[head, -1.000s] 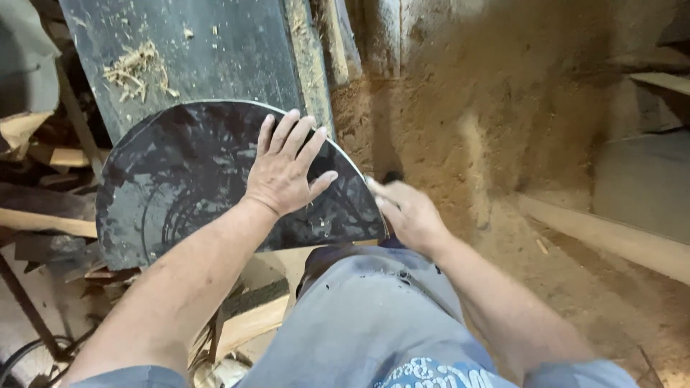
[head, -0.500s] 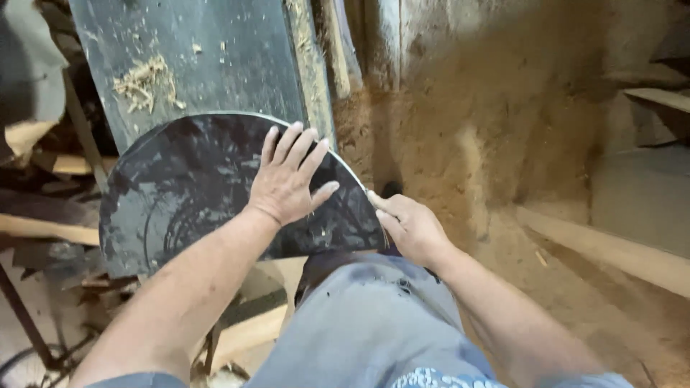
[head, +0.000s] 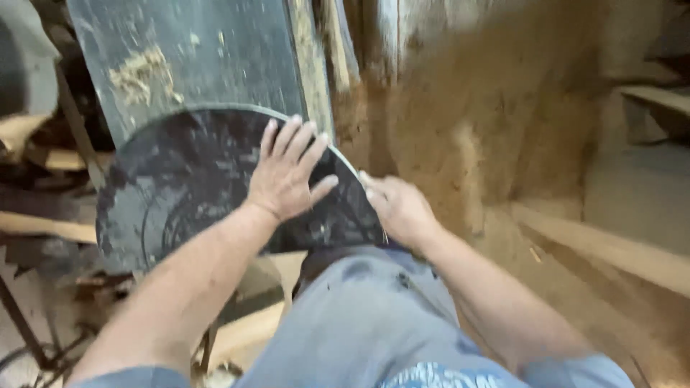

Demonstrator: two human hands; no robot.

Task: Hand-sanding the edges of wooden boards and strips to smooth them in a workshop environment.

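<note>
Since the earlier frame the right hand [head: 394, 205] has slid up the curved right edge of the dark half-round metal plate [head: 194, 194], its grip too blurred to tell, while the left hand [head: 287, 172] lies open and flat on the plate's upper right, the nearer hand, straight edge toward the person.

Dark, scuffed, dully glossy half-round metal sheet [head: 187, 187]; matt, sawdust-strewn dark board [head: 194, 54]; rough powdery sawdust heap [head: 489, 122].
</note>
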